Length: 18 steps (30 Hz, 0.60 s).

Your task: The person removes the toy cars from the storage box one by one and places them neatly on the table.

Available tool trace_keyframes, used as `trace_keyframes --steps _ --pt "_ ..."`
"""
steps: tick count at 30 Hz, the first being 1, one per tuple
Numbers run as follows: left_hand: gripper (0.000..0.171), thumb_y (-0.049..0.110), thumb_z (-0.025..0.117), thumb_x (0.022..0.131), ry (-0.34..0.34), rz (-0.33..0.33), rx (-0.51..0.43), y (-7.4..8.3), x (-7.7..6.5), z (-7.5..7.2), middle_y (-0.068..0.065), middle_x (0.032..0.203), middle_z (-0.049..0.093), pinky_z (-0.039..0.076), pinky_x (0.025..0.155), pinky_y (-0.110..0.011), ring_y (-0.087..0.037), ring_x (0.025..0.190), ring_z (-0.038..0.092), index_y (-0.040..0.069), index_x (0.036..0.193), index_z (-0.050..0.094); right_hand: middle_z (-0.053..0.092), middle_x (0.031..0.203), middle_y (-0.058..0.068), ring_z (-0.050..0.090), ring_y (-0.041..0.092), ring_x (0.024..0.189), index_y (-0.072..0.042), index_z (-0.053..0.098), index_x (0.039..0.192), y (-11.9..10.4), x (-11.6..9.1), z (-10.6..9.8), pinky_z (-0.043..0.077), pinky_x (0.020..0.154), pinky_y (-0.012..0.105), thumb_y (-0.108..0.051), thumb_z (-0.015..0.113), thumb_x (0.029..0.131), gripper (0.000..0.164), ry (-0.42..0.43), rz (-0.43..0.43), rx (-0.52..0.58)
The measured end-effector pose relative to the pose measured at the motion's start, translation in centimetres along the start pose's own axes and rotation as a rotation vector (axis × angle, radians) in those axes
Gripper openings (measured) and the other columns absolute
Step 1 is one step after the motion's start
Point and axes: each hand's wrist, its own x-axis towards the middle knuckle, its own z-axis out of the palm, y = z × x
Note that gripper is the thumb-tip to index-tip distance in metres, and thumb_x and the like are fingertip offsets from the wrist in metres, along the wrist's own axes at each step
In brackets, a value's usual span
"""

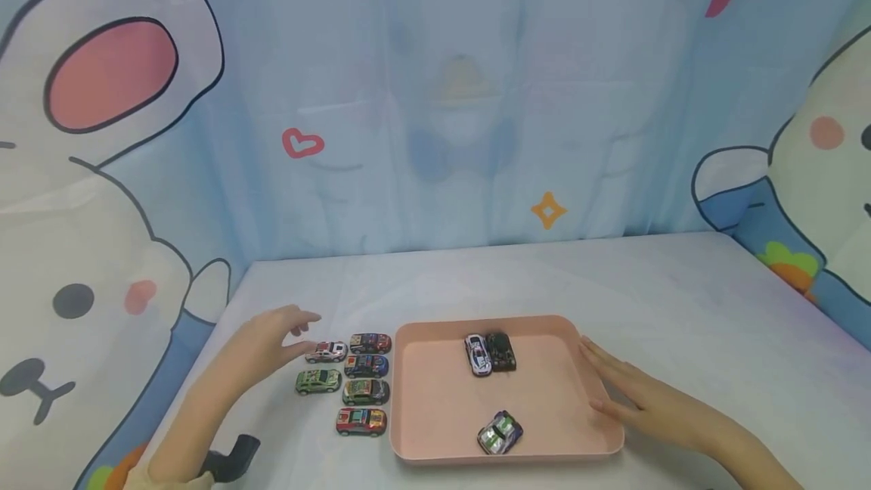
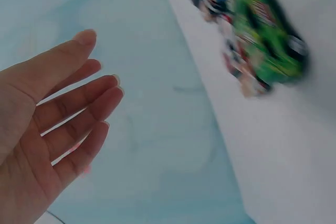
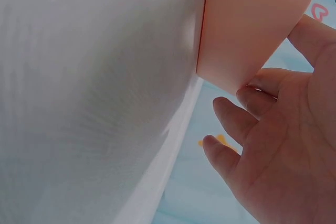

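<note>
My left hand [image 1: 272,342] hovers at the left end of a group of toy cars, fingers spread and holding nothing. Nearest to it are a white-and-red toy car [image 1: 326,352] and a light green toy car [image 1: 317,381]. In the left wrist view the light green car [image 2: 270,35] is blurred. A pink tray [image 1: 435,399] stands right of the group. Inside it, a white toy car [image 1: 478,355] and a dark toy car [image 1: 501,351] sit side by side, and a green-and-silver toy car [image 1: 500,432] lies near the front. My right hand [image 1: 636,395] touches the tray's right wall with extended fingers.
Beside the tray's left wall is a column with a red-and-blue car [image 1: 370,343], a blue car [image 1: 366,366], a dark green car [image 1: 365,392] and a red car [image 1: 361,422]. A patterned curtain [image 1: 449,172] hangs behind the white table [image 1: 714,308].
</note>
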Motion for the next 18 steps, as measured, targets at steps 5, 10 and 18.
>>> trace_keyframes --steps 5,10,18 --pt "0.040 0.015 0.074 0.081 -0.032 0.124 0.010 3.1 3.5 0.0 -0.005 0.103 0.064 0.051 0.080 -0.037 -0.022 0.095 0.061 0.006 0.118 0.063 0.009 0.151 0.023 0.013 0.051 0.131 -0.005 0.015 0.149 -0.1 0.1 0.0 0.024 0.093 0.071 -0.044 0.054 0.093 0.079 -0.009 0.025 0.009" --pt "0.051 0.015 0.071 0.085 -0.143 0.260 -0.013 6.7 7.4 0.9 -0.008 0.124 0.058 0.045 0.092 -0.039 -0.024 0.113 0.053 0.011 0.132 0.053 0.009 0.151 0.023 0.012 0.050 0.132 -0.005 0.016 0.149 -0.3 0.2 0.1 0.022 0.093 0.071 -0.045 0.054 0.092 0.080 -0.008 0.036 0.019" --pt "0.040 0.010 0.067 0.088 -0.286 0.379 -0.004 10.5 11.6 4.1 -0.004 0.123 0.058 0.042 0.094 -0.030 -0.018 0.113 0.053 0.010 0.126 0.057 0.010 0.151 0.024 0.013 0.049 0.132 -0.004 0.016 0.149 -0.5 0.1 0.2 0.022 0.095 0.069 -0.043 0.054 0.093 0.078 -0.004 -0.010 0.029"
